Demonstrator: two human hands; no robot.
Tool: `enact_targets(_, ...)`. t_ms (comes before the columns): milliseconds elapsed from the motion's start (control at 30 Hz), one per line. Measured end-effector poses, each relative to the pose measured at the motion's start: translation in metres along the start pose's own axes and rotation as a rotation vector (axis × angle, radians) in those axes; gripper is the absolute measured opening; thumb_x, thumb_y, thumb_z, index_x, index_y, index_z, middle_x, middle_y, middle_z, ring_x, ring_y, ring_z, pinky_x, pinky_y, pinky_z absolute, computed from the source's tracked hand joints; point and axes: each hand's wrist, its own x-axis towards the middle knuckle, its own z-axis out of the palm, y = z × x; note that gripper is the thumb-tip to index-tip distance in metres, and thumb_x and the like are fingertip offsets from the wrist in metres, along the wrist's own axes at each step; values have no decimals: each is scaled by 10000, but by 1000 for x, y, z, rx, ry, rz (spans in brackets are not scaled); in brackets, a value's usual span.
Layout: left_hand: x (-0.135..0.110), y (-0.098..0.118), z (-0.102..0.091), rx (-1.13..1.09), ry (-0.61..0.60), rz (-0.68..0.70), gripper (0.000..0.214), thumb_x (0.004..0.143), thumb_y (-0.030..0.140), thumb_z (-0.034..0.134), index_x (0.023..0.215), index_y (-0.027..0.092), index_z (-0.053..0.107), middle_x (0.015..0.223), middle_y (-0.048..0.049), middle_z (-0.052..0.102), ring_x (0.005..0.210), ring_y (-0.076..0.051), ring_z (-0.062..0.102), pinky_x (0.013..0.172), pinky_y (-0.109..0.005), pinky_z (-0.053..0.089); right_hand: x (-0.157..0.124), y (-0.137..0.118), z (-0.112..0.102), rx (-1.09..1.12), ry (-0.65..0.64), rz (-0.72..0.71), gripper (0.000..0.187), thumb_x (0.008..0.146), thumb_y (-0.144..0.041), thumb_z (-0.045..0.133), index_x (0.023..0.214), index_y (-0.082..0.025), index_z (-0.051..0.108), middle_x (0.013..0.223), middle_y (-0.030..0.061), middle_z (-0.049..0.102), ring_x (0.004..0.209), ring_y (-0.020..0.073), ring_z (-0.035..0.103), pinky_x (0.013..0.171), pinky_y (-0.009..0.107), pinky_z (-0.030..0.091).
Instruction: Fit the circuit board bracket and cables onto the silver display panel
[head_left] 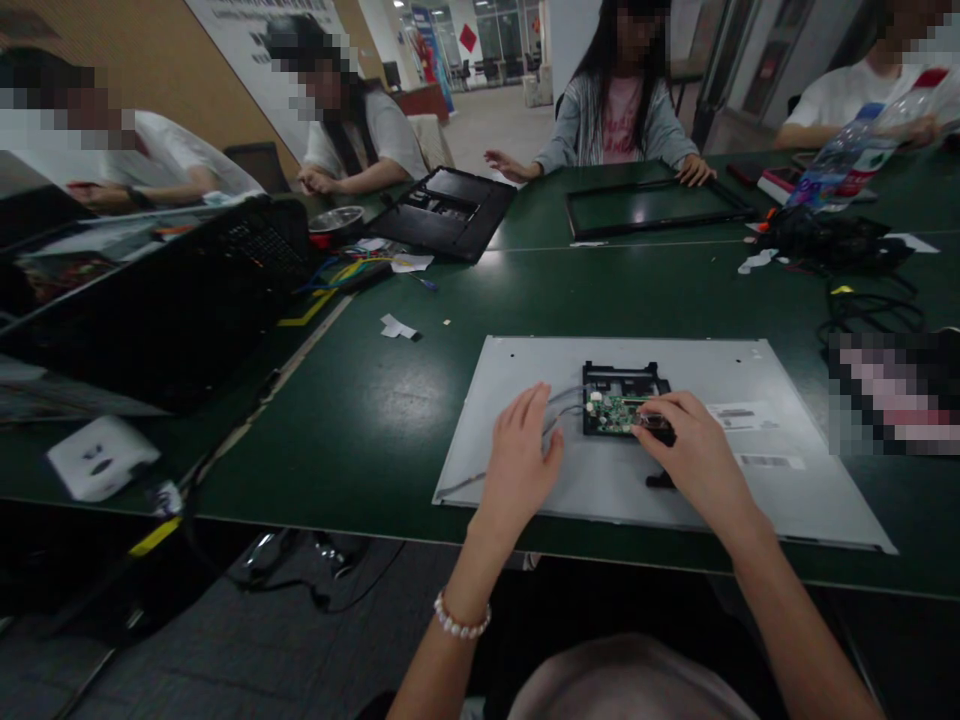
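Note:
A large flat grey display panel (510, 380) lies back side up in front of me. On it sits a black plastic bracket (622, 370) carrying a green circuit board (616, 414) with white connectors. My right hand (694, 450) pinches the board's right end between thumb and fingers. Just left of the board, my left hand (523, 450) hovers with its thumb apart from its fingers, holding nothing I can see. Thin grey cables (566, 393) run from the board's left side behind that hand. A small black part (660, 481) rests below the bracket.
An opened computer case (225, 300) stands at left, behind a small white box (103, 458). Across the green table (375, 400) lie a black back cover (450, 210) and a black frame (577, 215). Bottles (840, 160) and dark cables (870, 300) are at right. Several people sit around.

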Motion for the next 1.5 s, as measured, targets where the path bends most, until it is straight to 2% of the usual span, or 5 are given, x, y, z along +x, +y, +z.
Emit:
enact_targets(600, 12, 12, -5, 111, -333, 12, 471, 938, 253, 501, 1408, 248, 472, 1496, -66, 470, 1417, -250, 379, 1174, -512, 283, -2, -4, 6, -9, 73, -37, 244, 934, -377, 544, 1063, -194, 640, 1070, 108, 620, 987, 271, 631, 923, 453, 506)
enact_targets(733, 42, -31, -45, 176, -179, -112, 361, 931, 301, 543, 1276, 207, 596, 1294, -44, 646, 1197, -203, 598, 1080, -320, 429, -4, -8, 5, -17, 122, -29, 296, 956, -364, 506, 1153, -175, 622, 1098, 121, 637, 1024, 274, 624, 942, 448, 496)
enact_targets(900, 102, -128, -91, 355, 23, -336, 340, 923, 201, 482, 1204, 80, 629, 1230, -174, 652, 1158, -300, 597, 1044, -436, 420, -7, -10, 2, -16, 171, -42, 303, 971, -353, 479, 1175, -178, 619, 1128, 125, 657, 1075, 274, 614, 979, 450, 478)
enact_targets(1100, 135, -230, -112, 648, -19, -562, 339, 898, 269, 503, 1139, 119, 688, 1179, -166, 667, 1085, -315, 604, 903, -383, 474, -8, -8, 0, -5, 202, -41, 304, 970, -343, 480, 1185, -183, 623, 1154, 123, 657, 1099, 266, 608, 1005, 453, 470)
enact_targets(1500, 143, -244, -99, 839, -93, -502, 334, 958, 229, 420, 1004, 49, 698, 966, -168, 660, 886, -253, 595, 752, -333, 433, -1, -2, 6, -45, 205, -16, 326, 974, -362, 457, 1173, -169, 628, 1144, 137, 673, 1088, 276, 608, 990, 470, 478)
